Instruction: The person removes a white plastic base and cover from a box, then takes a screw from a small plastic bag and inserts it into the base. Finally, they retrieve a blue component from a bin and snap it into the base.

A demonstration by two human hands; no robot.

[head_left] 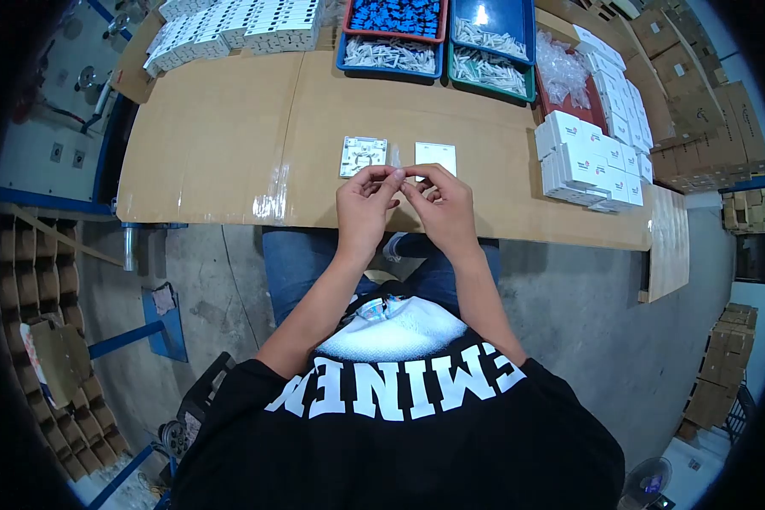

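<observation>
My left hand (pixel 367 204) and my right hand (pixel 440 208) meet over the front of the table, fingertips pinched together. Between them sticks up a small clear plastic bag (pixel 395 155), mostly hidden by the fingers; its contents cannot be made out. Just beyond my left hand lies a white square frame (pixel 364 156) with its moulded inner side facing up. A flat white square plate (pixel 435 155) rests beyond my right hand, partly covered by the fingers.
Cardboard covers the table (pixel 204 144). At the back stand a red bin of blue parts (pixel 397 19), a blue bin of white pieces (pixel 391 55) and a green bin (pixel 491 76). White boxes (pixel 591 166) are stacked right, near clear plastic bags (pixel 563 72); more white units (pixel 238 30) sit back left.
</observation>
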